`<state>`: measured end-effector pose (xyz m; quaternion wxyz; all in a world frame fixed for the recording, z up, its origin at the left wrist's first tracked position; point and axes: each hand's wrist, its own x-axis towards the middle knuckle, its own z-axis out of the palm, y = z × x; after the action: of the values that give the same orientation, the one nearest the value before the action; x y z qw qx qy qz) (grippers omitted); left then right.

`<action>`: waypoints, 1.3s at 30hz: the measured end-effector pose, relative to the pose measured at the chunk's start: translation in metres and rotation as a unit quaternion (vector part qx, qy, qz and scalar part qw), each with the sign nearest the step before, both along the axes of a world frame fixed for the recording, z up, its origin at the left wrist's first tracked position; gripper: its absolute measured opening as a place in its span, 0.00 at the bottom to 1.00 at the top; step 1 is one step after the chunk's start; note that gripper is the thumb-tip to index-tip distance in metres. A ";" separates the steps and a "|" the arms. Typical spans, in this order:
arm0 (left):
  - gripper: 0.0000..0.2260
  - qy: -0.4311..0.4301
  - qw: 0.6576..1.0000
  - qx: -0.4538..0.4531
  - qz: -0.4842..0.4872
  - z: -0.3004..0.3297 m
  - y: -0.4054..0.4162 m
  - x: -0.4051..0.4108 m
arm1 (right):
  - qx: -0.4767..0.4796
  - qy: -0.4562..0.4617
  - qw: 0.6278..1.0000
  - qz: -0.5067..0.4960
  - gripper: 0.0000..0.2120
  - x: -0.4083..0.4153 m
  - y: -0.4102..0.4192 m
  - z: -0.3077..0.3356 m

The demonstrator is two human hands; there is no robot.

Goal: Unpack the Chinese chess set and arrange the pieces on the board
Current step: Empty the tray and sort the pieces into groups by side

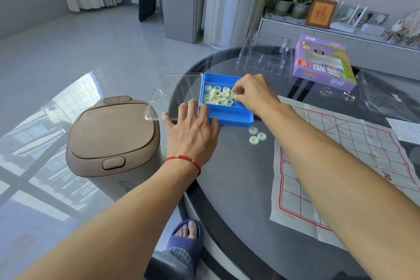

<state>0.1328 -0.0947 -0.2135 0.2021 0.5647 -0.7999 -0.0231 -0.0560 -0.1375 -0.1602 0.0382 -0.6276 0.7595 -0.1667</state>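
Note:
A blue plastic box lies on the round glass table with its clear hinged lid folded open to the left. Several pale round chess pieces lie inside. My left hand rests flat, fingers spread, on the lid's near edge and the box's left corner. Reaching into the box's right side, my right hand has its fingertips pinched on a piece. Three loose pieces lie on the table just in front of the box. The paper board, printed with red lines, is spread out to the right under my right forearm.
A purple game carton and a clear plastic insert stand at the table's far side. Metal ring puzzles, a plastic bag and a leaflet lie at right. A brown bin stands left of the table edge.

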 end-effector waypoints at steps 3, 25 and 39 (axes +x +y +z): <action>0.16 -0.004 1.000 0.001 -0.001 -0.001 0.000 0.000 | 0.010 0.020 1.000 0.009 0.12 -0.003 0.002 0.001; 0.17 -0.001 1.000 0.002 -0.004 -0.002 -0.001 -0.001 | -0.064 0.042 0.997 0.012 0.07 0.001 0.003 -0.010; 0.17 -0.009 1.000 0.012 -0.004 -0.002 -0.002 -0.001 | 0.081 -0.289 0.953 -0.051 0.04 -0.072 0.050 0.012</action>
<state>0.1322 -0.0967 -0.2154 0.1884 0.5638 -0.8037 -0.0282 -0.1282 -0.0877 -0.1486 0.2980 -0.5079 0.7580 -0.2804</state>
